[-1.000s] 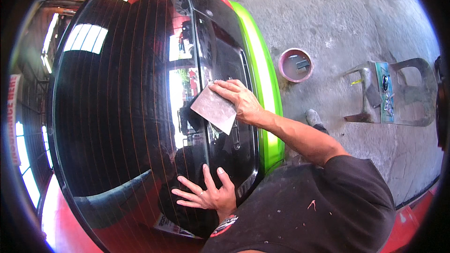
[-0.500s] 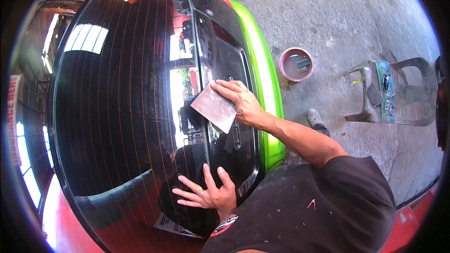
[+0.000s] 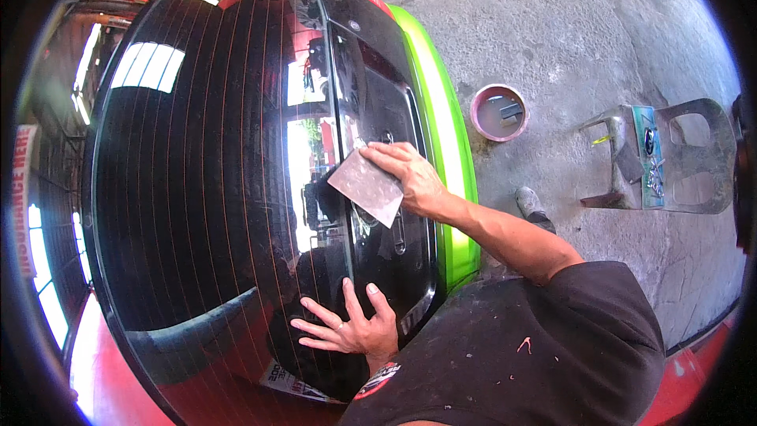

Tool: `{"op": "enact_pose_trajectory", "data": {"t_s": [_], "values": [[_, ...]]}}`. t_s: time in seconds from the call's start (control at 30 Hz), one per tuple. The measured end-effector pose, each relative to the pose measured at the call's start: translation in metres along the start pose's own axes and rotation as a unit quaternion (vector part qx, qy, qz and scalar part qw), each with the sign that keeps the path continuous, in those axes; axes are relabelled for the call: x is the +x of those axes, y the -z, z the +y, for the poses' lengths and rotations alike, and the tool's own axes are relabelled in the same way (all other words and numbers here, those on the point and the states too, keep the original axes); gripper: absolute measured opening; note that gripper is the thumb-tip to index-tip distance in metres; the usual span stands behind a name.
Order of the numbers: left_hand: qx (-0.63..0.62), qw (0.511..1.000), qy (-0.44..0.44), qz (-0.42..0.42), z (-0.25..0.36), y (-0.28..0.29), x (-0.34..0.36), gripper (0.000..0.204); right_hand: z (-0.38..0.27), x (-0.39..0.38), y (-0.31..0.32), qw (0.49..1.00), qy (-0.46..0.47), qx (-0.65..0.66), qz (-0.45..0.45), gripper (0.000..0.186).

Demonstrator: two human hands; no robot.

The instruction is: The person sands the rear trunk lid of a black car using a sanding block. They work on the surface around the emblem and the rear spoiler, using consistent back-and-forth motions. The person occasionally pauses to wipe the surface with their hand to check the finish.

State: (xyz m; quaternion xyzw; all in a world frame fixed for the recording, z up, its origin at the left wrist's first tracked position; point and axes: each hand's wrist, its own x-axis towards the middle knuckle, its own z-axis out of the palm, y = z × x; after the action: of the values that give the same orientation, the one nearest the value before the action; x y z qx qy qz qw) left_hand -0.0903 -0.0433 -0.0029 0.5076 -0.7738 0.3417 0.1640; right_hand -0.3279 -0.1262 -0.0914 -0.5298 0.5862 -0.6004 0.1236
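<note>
My right hand (image 3: 415, 183) grips a greyish-brown square sheet of sandpaper (image 3: 367, 189) at its upper right edge, fingers laid along it. The sheet rests over the seam between the car's dark rear window (image 3: 189, 213) and its glossy black tailgate panel (image 3: 377, 83). Its underside and my thumb are hidden. Lower down, my left hand (image 3: 364, 328) lies flat with fingers spread beside the same seam, a ring on one finger. It holds nothing.
Beyond the tailgate runs a bright green bumper (image 3: 432, 83). On the concrete floor stand a pinkish round tub (image 3: 478, 120) with water and a dark block in it, and a grey plastic stool (image 3: 698, 203) bearing a blue-green package (image 3: 650, 162). A shoe (image 3: 529, 202) shows below the tub.
My right hand and the sandpaper have shifted slightly right and down, toward the bumper. My left hand stays spread in place. The whole view has moved a little.
</note>
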Motion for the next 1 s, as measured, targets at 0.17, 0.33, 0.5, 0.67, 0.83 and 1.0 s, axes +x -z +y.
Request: {"op": "enact_pose_trajectory", "data": {"t_s": [0.17,0.33,0.5,0.67,0.83,1.0], "values": [[-0.005,1.000,0.004,-0.005,0.000,0.000,-0.001,0.036,-0.004,0.006,0.009,0.999,0.005,-0.026,-0.022,0.065],[-0.007,1.000,0.007,0.000,0.000,0.000,0.000,0.036,-0.006,0.003,0.006,1.000,0.003,0.009,-0.024,0.069],[-0.006,1.000,0.000,0.004,-0.003,-0.001,0.000,0.035,0.000,-0.006,-0.006,0.999,0.040,-0.011,0.004,0.069],[-0.021,1.000,0.005,-0.003,0.002,0.002,0.002,0.034,-0.006,0.009,0.003,1.000,0.003,0.004,-0.016,0.071],[-0.013,1.000,0.005,-0.002,-0.001,-0.001,-0.002,0.035,-0.008,0.007,-0.002,1.000,0.000,0.012,-0.009,0.072],[-0.009,1.000,0.007,-0.008,-0.001,0.001,-0.001,0.035,-0.009,-0.001,-0.009,0.999,0.008,-0.025,0.029,0.069]]}}
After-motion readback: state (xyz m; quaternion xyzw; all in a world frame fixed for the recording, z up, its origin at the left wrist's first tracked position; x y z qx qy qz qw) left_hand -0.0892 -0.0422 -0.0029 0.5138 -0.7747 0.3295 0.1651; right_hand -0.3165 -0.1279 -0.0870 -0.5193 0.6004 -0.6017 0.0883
